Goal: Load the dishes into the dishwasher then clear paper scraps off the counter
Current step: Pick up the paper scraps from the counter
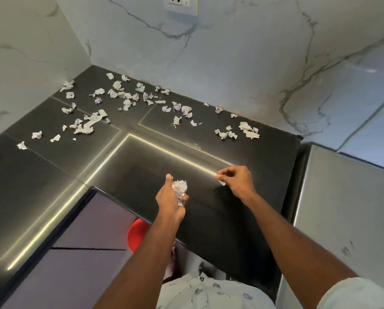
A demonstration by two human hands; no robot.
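Left hand: the left hand [172, 198] is held over the near part of the black polished stone L-shaped counter [142, 166], fingers curled round a wad of crumpled white paper scraps [179, 190]; the thumb stands up beside the wad, and the paper shows between thumb and fingers.
Right hand: the right hand [235, 180] is just to the right of the wad, low over the counter, thumb and forefinger pressed together on a small white paper scrap [222, 182] (whether that scrap is lifted off the counter or touching it, I cannot tell); the other fingers are loosely bent.
Loose scraps: many torn and crumpled white paper scraps [119, 94] lie scattered on the counter well beyond the wad, mostly along the back edge where the counter meets the white grey-veined marble wall [231, 52].
Left group: more scraps [86, 124] lie far left of the wad, on the counter's left arm.
Right group: a small cluster of scraps [238, 131] lies beyond the wad and to its right, close to the wall.
Wall fitting: a white electrical socket [180, 4] is set in the wall, far above the wad.
Beside the counter: a grey metal appliance top [347, 208] stands right of the wad, against the counter's end.
Below: a round red object [136, 235] shows on the floor nearer than the wad, partly hidden by the left forearm.
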